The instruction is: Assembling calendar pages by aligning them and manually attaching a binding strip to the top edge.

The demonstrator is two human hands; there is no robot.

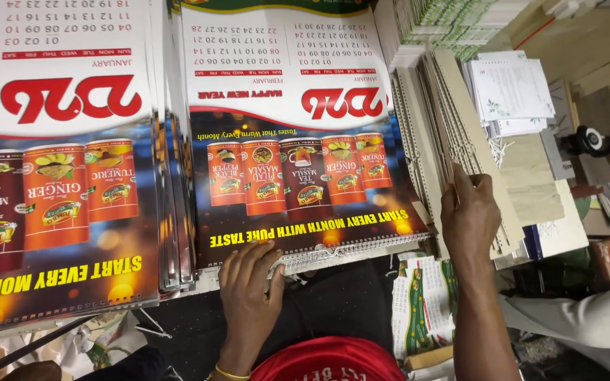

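At the near edge of the surface, the left hand (248, 282) lies flat, fingers spread, pressing on the wire spiral binding (347, 252) along the bottom of the top wall calendar (298, 134). A gold bangle (231, 374) circles that wrist. The calendar lies face-up on its stack, upside-down to the viewer, showing a row of orange spice tins. To the right, the right hand (469, 215) reaches with fingers extended into a fanned stack of beige backing boards (453, 120), fingertips between the sheets; nothing pinched that I can see. Step in hand looks like binding or assembling. Next move likely calls for separating one board cleanly. Further left, a second calendar stack (58, 176). Far right, loose printed sheets (510, 88).
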